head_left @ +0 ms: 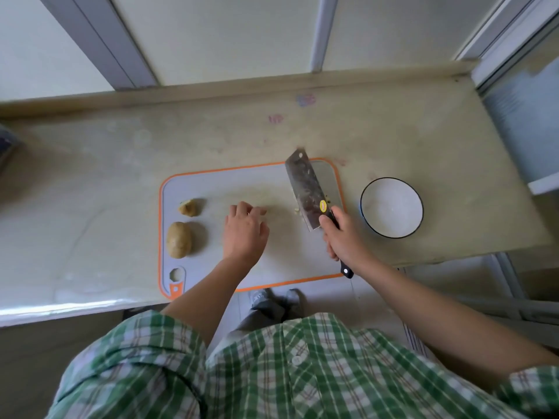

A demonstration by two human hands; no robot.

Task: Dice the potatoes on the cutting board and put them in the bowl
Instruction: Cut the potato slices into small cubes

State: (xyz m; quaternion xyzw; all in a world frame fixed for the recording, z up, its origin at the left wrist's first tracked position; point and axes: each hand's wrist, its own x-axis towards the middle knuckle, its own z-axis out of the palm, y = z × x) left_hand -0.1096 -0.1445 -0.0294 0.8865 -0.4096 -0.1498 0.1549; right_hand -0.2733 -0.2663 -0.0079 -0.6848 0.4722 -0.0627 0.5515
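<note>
Two potatoes (179, 239): laid at the cutting board's (211, 182) left end.
Left hand (245, 234): fingers curled — grip cannot be told.
Right hand (341, 237): fingers wrapped round the cleaver (307, 192).
Bowl (391, 207): set right of the board.

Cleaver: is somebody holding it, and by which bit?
Yes. The right grip holds the cleaver by its black handle, just behind the blade.
</note>
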